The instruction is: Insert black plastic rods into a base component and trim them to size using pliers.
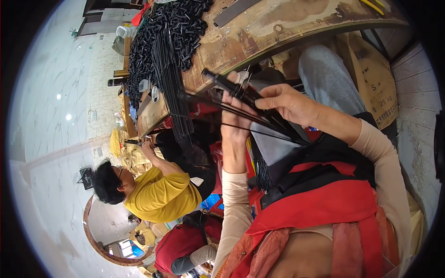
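Observation:
Over my lap I hold a black umbrella frame point(226, 83), a thick dark tube with thin rods running beside it. My left hand point(237, 113) lies under it, fingers curled round the tube and the rods crossing the palm. The thumb and fingers of my right hand point(288, 104) pinch the tube's nearer end; what the fingertips cover is hidden. Thin black rods point(273, 124) slant from my left palm toward my lap. A few thin metal pins or wires point(247, 76) stick up next to my left fingertips.
A worn wooden table point(259, 34) carries a heap of short black tubular parts point(162, 34), a bundle of long black rods point(171, 78) overhanging its edge, and a yellow-handled tool point(372, 6). A brown sack point(378, 83) stands right. A co-worker in yellow point(160, 192) sits left.

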A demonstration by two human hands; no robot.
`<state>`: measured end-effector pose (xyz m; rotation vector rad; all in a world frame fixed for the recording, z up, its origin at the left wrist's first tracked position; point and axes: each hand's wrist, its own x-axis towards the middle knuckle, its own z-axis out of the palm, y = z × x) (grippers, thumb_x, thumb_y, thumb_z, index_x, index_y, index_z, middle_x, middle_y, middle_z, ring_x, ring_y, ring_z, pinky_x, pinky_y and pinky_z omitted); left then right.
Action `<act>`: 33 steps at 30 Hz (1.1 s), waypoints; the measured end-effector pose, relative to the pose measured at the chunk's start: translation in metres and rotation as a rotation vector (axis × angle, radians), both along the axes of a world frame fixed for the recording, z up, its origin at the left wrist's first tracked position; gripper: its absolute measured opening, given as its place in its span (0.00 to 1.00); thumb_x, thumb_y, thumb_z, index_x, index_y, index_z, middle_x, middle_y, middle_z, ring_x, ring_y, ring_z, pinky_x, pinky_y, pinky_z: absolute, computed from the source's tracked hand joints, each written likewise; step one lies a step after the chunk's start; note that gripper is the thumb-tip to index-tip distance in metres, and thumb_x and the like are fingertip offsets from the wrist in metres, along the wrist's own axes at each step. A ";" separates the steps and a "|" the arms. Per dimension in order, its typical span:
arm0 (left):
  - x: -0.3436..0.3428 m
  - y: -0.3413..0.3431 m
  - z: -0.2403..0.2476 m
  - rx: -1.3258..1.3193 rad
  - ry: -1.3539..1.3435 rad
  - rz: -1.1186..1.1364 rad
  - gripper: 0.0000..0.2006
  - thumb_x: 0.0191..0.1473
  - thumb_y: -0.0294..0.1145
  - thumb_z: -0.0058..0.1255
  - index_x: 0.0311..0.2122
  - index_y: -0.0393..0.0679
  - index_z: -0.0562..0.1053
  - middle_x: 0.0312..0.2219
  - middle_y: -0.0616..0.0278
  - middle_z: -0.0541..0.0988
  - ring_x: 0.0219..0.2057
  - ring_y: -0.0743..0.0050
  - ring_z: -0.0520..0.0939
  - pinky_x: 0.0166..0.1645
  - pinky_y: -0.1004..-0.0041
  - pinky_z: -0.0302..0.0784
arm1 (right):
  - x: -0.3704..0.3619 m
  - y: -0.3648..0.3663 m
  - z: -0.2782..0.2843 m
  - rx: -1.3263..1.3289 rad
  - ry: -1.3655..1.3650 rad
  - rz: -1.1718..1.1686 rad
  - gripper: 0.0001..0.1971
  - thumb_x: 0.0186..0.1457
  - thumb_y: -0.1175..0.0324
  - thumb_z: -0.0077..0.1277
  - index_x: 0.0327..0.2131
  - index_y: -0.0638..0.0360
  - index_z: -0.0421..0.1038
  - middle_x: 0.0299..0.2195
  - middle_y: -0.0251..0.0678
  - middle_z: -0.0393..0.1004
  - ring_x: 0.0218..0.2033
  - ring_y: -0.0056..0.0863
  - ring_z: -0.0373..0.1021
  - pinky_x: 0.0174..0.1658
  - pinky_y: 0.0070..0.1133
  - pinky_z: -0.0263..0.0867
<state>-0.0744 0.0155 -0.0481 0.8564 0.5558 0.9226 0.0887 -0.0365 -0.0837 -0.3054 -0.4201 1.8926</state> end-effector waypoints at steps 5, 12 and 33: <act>0.019 -0.019 0.009 0.054 0.130 0.104 0.21 0.65 0.45 0.38 0.52 0.37 0.67 0.45 0.56 0.75 0.48 0.65 0.76 0.53 0.69 0.72 | 0.000 -0.005 0.000 0.002 -0.080 -0.186 0.08 0.53 0.74 0.56 0.38 0.64 0.75 0.34 0.32 0.78 0.36 0.16 0.73 0.44 0.15 0.66; 0.038 -0.054 0.041 0.304 0.421 0.474 0.13 0.48 0.18 0.60 0.40 0.36 0.73 0.35 0.64 0.78 0.35 0.85 0.76 0.40 0.83 0.72 | -0.015 -0.022 0.012 0.030 -0.154 -0.383 0.06 0.55 0.76 0.54 0.37 0.65 0.75 0.35 0.33 0.77 0.39 0.18 0.71 0.47 0.16 0.64; 0.019 -0.056 0.036 0.357 0.381 0.390 0.09 0.53 0.24 0.58 0.40 0.35 0.76 0.35 0.61 0.81 0.35 0.81 0.79 0.44 0.78 0.73 | -0.016 -0.013 0.004 0.060 -0.030 -0.214 0.09 0.53 0.79 0.55 0.37 0.54 0.72 0.38 0.27 0.75 0.39 0.17 0.71 0.47 0.17 0.65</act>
